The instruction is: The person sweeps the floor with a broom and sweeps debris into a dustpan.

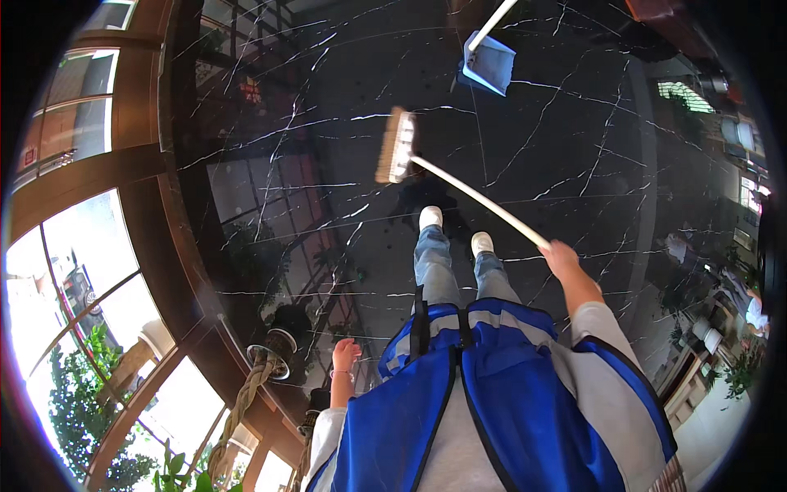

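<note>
My right hand (561,258) is closed around the upper end of a pale broom handle (479,198). The handle slants away to a wide broom head (396,146) with tan bristles, at the dark floor ahead of my feet. My left hand (346,355) hangs at my side with nothing in it, its fingers loosely curled and a thin band on the wrist. Beyond the broom, to the right, a blue dustpan (492,63) with a long pale handle rests on the floor; the top of that handle runs out of view.
Dark stone floor (529,141) with white veins reflects windows. Wood-framed windows (141,227) line the left. Planters with braided trunks (246,393) stand near my left side. At the far right are a seated person (756,313), plants and furniture. A reddish-brown object (667,21) is at the upper right.
</note>
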A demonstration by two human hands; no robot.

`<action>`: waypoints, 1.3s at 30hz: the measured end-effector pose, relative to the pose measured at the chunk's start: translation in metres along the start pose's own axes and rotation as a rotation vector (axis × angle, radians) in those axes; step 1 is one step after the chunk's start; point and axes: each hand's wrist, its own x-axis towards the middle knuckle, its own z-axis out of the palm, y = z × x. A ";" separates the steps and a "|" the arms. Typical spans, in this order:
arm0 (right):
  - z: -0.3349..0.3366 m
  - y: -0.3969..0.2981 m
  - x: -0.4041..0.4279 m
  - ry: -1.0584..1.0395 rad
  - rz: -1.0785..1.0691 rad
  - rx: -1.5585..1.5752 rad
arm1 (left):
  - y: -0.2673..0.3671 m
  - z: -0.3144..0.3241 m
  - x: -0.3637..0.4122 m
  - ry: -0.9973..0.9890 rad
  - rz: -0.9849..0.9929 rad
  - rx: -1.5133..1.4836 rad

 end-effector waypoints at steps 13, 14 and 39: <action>0.011 0.066 -0.187 -0.355 0.572 0.711 | 0.131 0.110 0.048 -0.238 0.314 0.365; 0.007 0.067 -0.191 -0.253 0.461 0.690 | 0.140 0.116 0.044 -0.246 0.342 0.372; 0.188 0.158 -0.251 -0.198 0.498 0.683 | 0.070 0.077 0.059 -0.203 0.272 1.243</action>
